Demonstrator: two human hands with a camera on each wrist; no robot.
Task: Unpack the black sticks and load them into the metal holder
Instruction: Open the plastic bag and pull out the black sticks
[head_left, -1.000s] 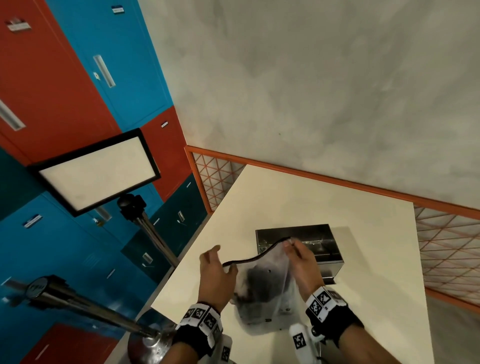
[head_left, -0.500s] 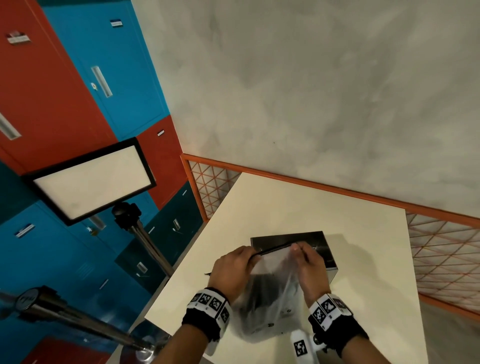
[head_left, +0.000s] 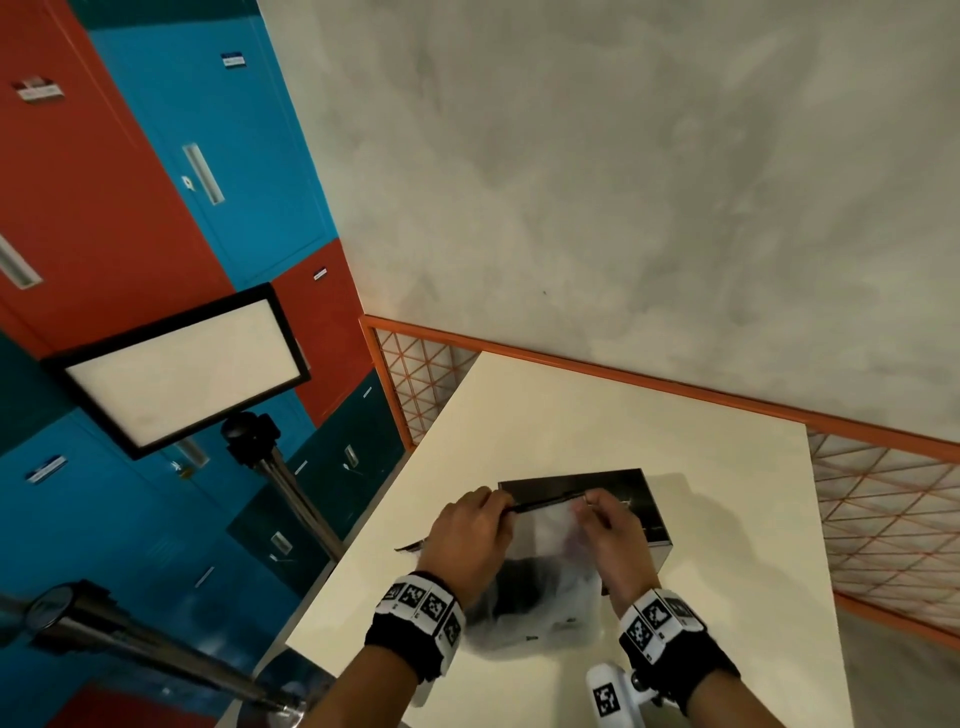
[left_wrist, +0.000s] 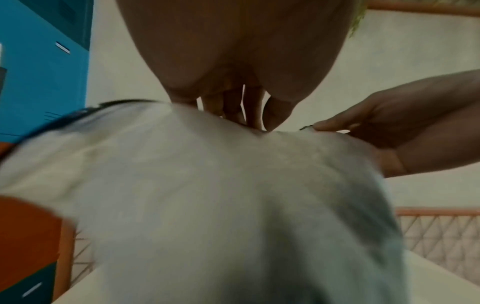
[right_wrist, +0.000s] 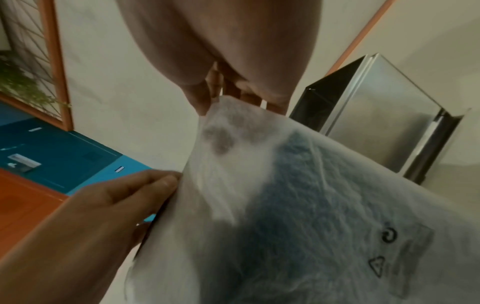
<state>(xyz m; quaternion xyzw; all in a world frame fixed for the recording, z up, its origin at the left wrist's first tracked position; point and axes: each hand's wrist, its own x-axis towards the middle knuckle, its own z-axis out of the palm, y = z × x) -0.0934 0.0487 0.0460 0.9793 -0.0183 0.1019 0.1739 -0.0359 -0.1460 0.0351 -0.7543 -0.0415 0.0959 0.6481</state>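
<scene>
A frosted plastic bag (head_left: 545, 582) with a dark mass of black sticks (right_wrist: 293, 205) inside hangs upright over the white table (head_left: 597, 415). Its black zip edge (head_left: 540, 503) runs between my hands. My left hand (head_left: 470, 535) pinches the left end of the bag's top; my right hand (head_left: 608, 525) pinches the right end. In the left wrist view the bag (left_wrist: 207, 195) fills the frame below my left hand (left_wrist: 233, 107). Just behind the bag stands the metal holder (head_left: 639, 499), a shiny box (right_wrist: 376, 123) with an open top.
An orange-framed mesh rail (head_left: 883, 499) borders the table's far and right sides. A light panel on a stand (head_left: 182, 369) and a metal pole (head_left: 130, 649) stand left of the table, before red and blue lockers (head_left: 130, 182). A white device (head_left: 613, 696) lies near my right wrist.
My left hand moved from the bag's side up to its top edge and took hold of it. Both hands drew the zip edge straight; the bag's mouth, open before, is pulled flat.
</scene>
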